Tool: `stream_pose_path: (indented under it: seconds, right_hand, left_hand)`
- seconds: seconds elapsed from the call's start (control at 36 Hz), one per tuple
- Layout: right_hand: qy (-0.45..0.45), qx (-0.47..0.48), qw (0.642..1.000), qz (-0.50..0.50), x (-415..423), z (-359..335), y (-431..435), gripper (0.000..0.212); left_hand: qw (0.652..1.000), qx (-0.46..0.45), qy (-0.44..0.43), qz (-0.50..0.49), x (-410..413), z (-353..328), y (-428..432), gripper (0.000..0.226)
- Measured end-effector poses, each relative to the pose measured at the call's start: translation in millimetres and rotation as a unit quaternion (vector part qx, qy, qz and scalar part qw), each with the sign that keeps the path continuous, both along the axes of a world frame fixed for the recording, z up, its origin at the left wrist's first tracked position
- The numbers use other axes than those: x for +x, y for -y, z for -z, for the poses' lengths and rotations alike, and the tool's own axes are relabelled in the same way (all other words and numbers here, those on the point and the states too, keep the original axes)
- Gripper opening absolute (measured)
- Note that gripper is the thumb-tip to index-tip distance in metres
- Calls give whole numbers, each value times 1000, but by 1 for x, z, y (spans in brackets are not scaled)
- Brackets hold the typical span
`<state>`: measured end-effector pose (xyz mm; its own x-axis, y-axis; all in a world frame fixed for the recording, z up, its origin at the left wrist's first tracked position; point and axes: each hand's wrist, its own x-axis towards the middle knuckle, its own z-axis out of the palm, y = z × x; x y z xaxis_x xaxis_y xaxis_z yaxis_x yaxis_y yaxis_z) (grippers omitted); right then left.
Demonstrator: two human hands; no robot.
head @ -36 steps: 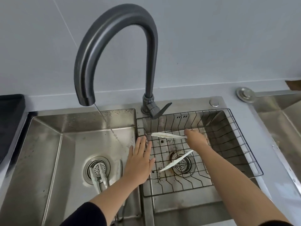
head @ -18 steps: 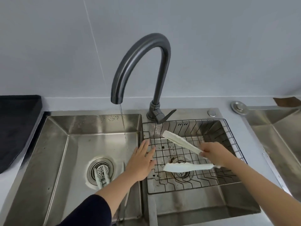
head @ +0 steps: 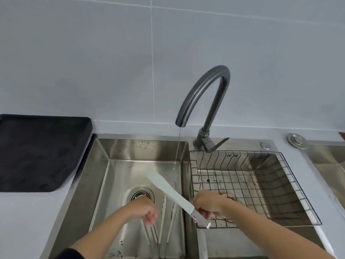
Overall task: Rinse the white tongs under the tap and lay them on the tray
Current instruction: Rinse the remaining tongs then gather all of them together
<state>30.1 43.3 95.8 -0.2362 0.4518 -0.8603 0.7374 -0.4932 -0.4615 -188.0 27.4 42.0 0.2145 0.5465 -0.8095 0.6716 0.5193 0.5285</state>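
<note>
Both forearms enter from the bottom edge, the left one in a dark sleeve that is cut off there. The left hand (head: 144, 208) reaches down into the left basin (head: 104, 176) with its fingers curled over a set of pale tongs (head: 164, 212) lying on the basin floor. The knuckles hide the contact, so I cannot tell if it pinches them or only touches.

The right hand (head: 207, 204) is wrapped round the white tongs (head: 168, 191) near their metal hinge end, over the divider between the basins. Only one flat arm shows; the second is hidden behind it. The tongs slant up and left over the left basin, their tip near the thin water stream (head: 177, 146) but apart from it.

Beyond the hands the drain strainer (head: 140, 193) is partly covered by the left wrist. A wire basket (head: 261, 184) fills the right basin. The tap (head: 203, 94) arches behind. The black tray (head: 37, 152) lies on the counter at far left, cut off by the frame edge, well apart from the tongs.
</note>
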Motion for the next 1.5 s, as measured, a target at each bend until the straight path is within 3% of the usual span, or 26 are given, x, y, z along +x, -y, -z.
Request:
stream_pose_path:
  seconds: [0.08, 0.17, 0.31, 0.42, 0.5, 0.58, 0.67, 0.78, 0.89, 1.0, 1.28, 1.5]
  right_hand:
    - [-58, -41, 991, 114, -23, 8, -6, 17]
    - [-111, -62, 971, 204, -40, 13, -12, 16]
    - [-157, -77, 942, 287, -56, 22, -18, 17]
    - [-165, -81, 937, 296, -57, 27, -21, 14]
    - [-142, -59, 962, 225, -53, 20, -22, 15]
    - [-18, 20, 998, 61, -49, 9, -29, 23]
    - [84, 159, 983, -50, -37, 0, -41, 33]
    - [50, 289, 955, -47, -28, -22, -47, 38]
    - [-76, 280, 957, -4, -31, -30, -50, 45]
    - [-116, 244, 962, -22, -33, -18, -49, 51]
    - [-37, 263, 950, -166, -39, -1, -55, 53]
    - [-24, 274, 944, -181, -53, 4, -63, 54]
  left_hand:
    - [986, -12, 73, -152, -10, -15, -9, 29]
    - [941, -2, 180, -287, -5, -35, -18, 25]
    - [896, -29, 300, -326, 20, -57, -35, 15]
    - [901, 26, 266, -341, 40, -51, -47, 11]
    - [912, 67, 226, -335, 54, -46, -54, 8]
    - [917, 77, 212, -330, 64, -42, -58, 3]
    - [915, 79, 210, -334, 70, -39, -62, 3]
    - [923, 85, 191, -322, 72, -35, -68, 8]
    - [934, 92, 171, -301, 75, -37, -71, 22]
    - [939, 82, 164, -291, 78, -37, -69, 29]
    - [947, 127, 160, -246, 83, -42, -55, 26]
    - [939, 159, 140, -271, 71, -42, -51, 37]
